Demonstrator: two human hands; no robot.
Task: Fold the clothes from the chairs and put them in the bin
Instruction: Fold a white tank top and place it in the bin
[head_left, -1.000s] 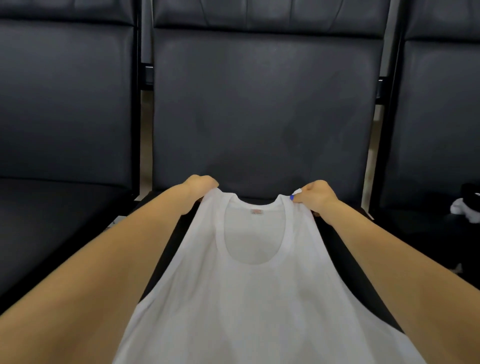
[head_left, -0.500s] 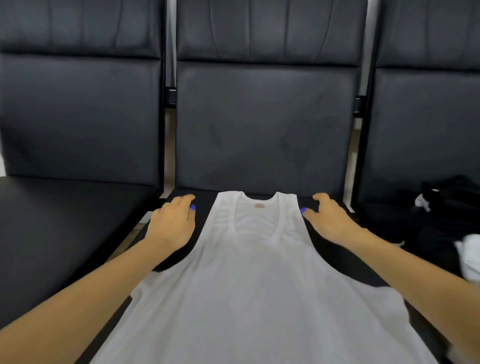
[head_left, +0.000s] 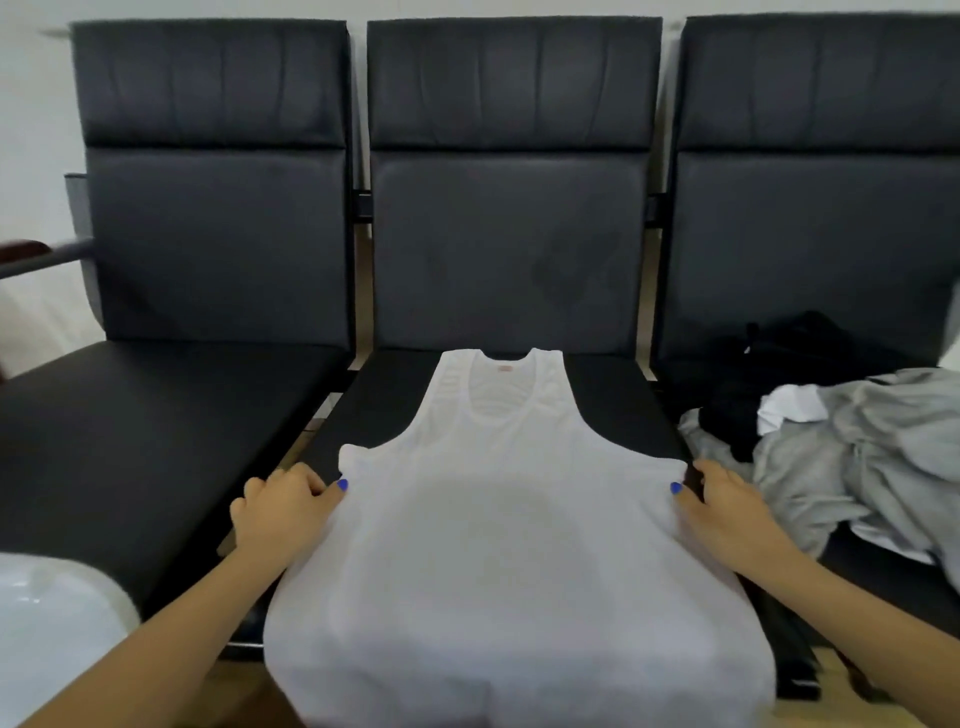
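Observation:
A white tank top (head_left: 509, 545) lies flat, neck away from me, on the seat of the middle black chair (head_left: 384, 400); its hem hangs over the front edge. My left hand (head_left: 283, 512) pinches the top's left side edge just under the armhole, thumb on the cloth and fingers curled beside it. At the opposite side edge my right hand (head_left: 727, 514) holds the top in the same way. A white rounded object (head_left: 52, 634) at the lower left may be the bin; only a part of it shows.
A loose pile lies on the right chair: grey garment (head_left: 857, 457), black garment (head_left: 769, 364), white piece (head_left: 789, 408). The left chair seat (head_left: 156, 415) is bare. A dark armrest (head_left: 31, 254) juts in at far left. Tall black backrests stand behind.
Both hands slid from beside the shoulder straps down toward me to the side edges under the armholes. The view pulled back, showing the pile on the right chair.

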